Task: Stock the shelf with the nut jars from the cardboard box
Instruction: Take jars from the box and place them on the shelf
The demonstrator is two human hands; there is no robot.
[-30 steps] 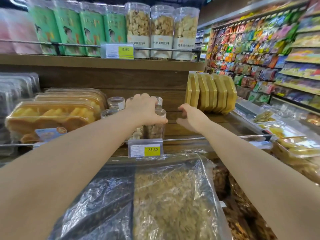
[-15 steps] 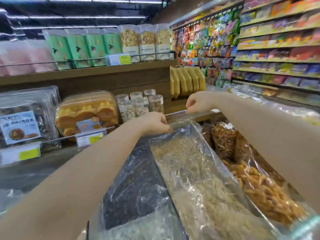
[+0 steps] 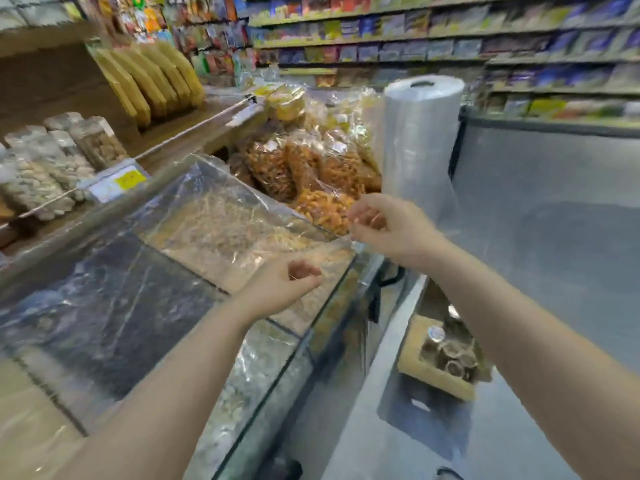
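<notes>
Both hands are empty, fingers loosely curled and apart. The left hand (image 3: pixel 282 289) hovers at frame centre over the plastic-covered bulk bins (image 3: pixel 225 230). The right hand (image 3: pixel 388 226) hovers right of centre, near the roll of plastic bags (image 3: pixel 420 140). The nut jars (image 3: pixel 62 157) already stocked stand on the shelf (image 3: pixel 194 129) at the left edge of the frame. The cardboard box (image 3: pixel 412 362), with more jars (image 3: pixel 450 355) inside, sits on the floor at lower right
</notes>
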